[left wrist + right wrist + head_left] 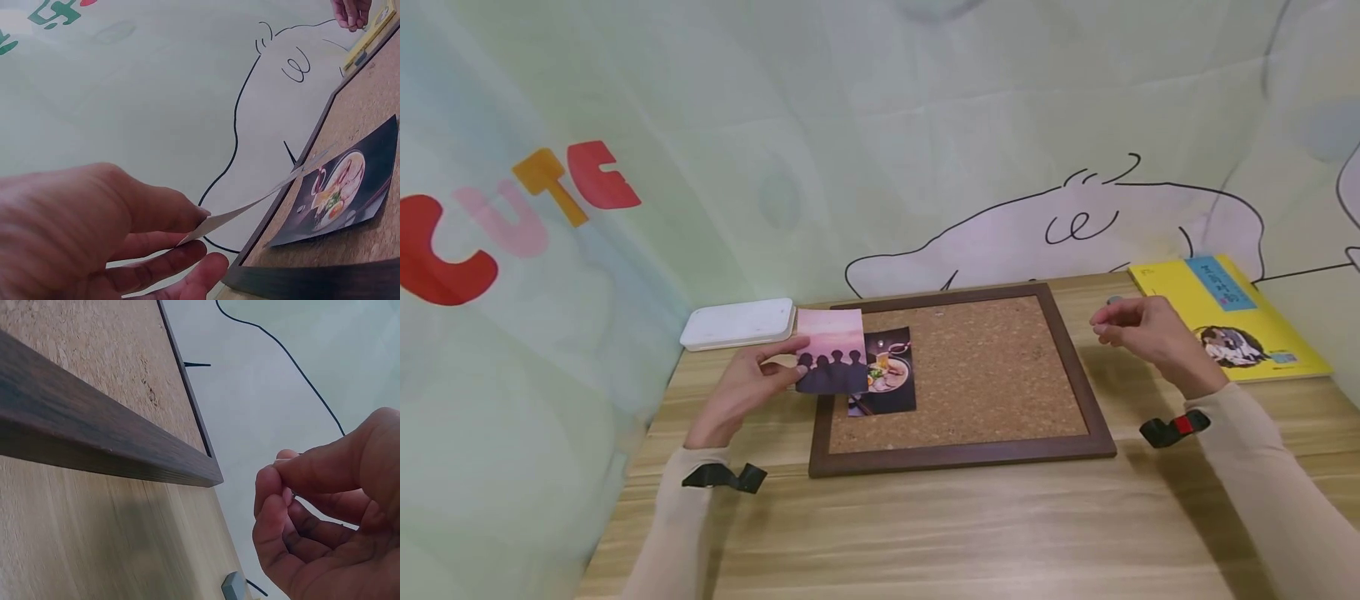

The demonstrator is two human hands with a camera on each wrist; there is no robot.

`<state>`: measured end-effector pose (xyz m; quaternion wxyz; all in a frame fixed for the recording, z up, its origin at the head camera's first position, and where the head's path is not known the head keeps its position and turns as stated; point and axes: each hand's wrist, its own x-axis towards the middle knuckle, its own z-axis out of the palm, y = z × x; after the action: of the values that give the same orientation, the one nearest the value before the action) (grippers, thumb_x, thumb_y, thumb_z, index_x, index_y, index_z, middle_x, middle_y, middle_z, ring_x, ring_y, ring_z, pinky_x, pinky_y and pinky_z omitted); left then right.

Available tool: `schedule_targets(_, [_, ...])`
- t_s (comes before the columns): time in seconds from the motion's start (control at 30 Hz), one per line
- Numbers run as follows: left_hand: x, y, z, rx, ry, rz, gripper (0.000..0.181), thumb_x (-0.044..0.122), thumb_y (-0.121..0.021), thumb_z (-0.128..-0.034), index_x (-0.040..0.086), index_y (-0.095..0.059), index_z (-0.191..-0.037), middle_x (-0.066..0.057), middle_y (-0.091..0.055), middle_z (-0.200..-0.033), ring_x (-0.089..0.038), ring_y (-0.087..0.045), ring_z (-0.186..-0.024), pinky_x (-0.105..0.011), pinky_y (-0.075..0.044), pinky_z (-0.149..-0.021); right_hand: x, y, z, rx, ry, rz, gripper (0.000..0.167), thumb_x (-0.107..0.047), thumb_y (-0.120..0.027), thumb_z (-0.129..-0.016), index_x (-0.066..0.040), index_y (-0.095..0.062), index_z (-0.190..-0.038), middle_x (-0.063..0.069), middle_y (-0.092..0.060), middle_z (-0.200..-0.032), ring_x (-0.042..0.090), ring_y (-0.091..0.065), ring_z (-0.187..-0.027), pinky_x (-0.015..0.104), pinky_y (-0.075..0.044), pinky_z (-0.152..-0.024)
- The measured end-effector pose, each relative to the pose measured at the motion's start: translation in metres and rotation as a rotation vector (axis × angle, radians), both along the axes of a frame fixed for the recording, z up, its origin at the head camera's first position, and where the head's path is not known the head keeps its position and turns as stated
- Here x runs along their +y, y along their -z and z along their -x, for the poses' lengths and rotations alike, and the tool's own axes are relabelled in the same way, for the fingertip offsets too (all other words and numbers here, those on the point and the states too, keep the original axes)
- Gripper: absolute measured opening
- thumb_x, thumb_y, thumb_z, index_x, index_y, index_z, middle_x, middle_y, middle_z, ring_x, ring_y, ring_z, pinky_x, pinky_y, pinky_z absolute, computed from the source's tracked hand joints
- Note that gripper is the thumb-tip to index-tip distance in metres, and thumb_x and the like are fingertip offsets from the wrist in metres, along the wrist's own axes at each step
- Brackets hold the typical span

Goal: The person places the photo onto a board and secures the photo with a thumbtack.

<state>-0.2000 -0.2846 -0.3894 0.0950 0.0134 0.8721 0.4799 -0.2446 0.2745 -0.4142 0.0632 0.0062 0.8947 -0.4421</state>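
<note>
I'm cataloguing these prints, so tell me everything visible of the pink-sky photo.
The pink-sky photo is a thin rectangular print, paper-like in look, with four dark silhouettes below the sky. The left hand pinches its left edge. In the left wrist view it shows nearly edge-on, slightly bowed. From the head view it overlaps the corkboard's left side and partly hides the noodle photo; whether it touches either is unclear.

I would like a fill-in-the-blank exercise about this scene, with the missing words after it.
The left hand pinches a pink-sky photo showing ____ dark silhouettes.
In the head view, the noodle photo sits nearer the ____ side of the corkboard than the right.
The book near the right hand has a mostly ____ cover.
In the head view, large coloured letters spell ____.

Missing words: four; left; yellow; CUTE.
</note>
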Motion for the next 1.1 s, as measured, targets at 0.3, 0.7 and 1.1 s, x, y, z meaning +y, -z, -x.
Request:
schedule_targets(0.3, [0.017, -0.001, 0.008, -0.016, 0.010, 0.042, 0.056, 0.027, -0.076, -0.0995, 0.024, -0.062, -0.153, -0.009, -0.062, -0.157, -0.012, -0.070, -0.103, -0.030, -0.048, -0.092, -0.008, 0.003, -0.002, 0.037, -0.014, 0.021, 0.029, -0.015, -0.067, -0.106, 0.007, -0.069, -0.124, 0.000, -0.070, -0.099, 0.003, -0.063, -0.084, 0.021, -0.055, -0.077])
schedule_targets(0.7, [0.041, 0.003, 0.016, -0.026, 0.063, 0.063, 0.053, 0.025, -0.076, -0.0987, 0.025, -0.065, -0.150, -0.012, -0.065, -0.150, -0.016, -0.067, -0.100, -0.031, -0.047, -0.089, -0.023, 0.002, -0.004, 0.078, -0.034, -0.006, 0.024, -0.015, -0.065, -0.106, 0.002, -0.069, -0.123, 0.015, -0.070, -0.112, 0.009, -0.062, -0.088, 0.021, -0.051, -0.076])
schedule_targets(1.1, [0.066, 0.007, 0.024, -0.005, 0.134, -0.050, 0.053, 0.022, -0.078, -0.0950, 0.021, -0.068, -0.147, -0.007, -0.064, -0.155, -0.021, -0.072, -0.122, -0.034, -0.054, -0.101, -0.028, -0.004, -0.004, 0.054, 0.006, 0.132, 0.026, -0.015, -0.061, -0.105, 0.001, -0.065, -0.125, -0.007, -0.066, -0.102, 0.008, -0.061, -0.090, 0.027, -0.053, -0.084])
